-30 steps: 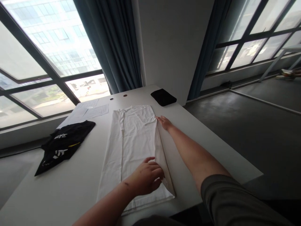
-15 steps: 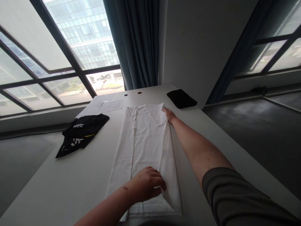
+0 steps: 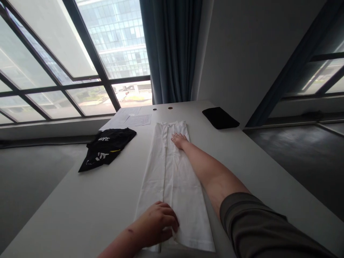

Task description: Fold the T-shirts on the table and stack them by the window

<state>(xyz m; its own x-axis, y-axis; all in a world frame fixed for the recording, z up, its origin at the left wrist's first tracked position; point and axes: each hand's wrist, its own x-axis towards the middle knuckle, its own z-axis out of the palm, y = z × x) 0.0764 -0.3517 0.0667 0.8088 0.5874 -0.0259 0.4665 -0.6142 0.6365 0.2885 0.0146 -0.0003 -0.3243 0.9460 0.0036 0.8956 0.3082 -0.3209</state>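
Observation:
A white garment (image 3: 174, 179) lies lengthwise on the white table (image 3: 80, 208), folded into a long narrow strip with both sides turned in. My right hand (image 3: 178, 139) rests flat near the garment's far end, fingers stretched out on the cloth. At the near end my left hand (image 3: 157, 225) presses down on the cloth, its fingers curled over the edge of the folded-in right flap.
A black printed garment (image 3: 107, 148) lies crumpled at the table's left side. Sheets of paper (image 3: 131, 120) lie at the far left. A folded black cloth (image 3: 220, 117) sits at the far right corner. Windows and a blue curtain (image 3: 172, 50) stand behind.
The garment's right side has been folded over toward the middle, making the strip narrower. My right hand moved left onto the cloth. The view has shifted to the left.

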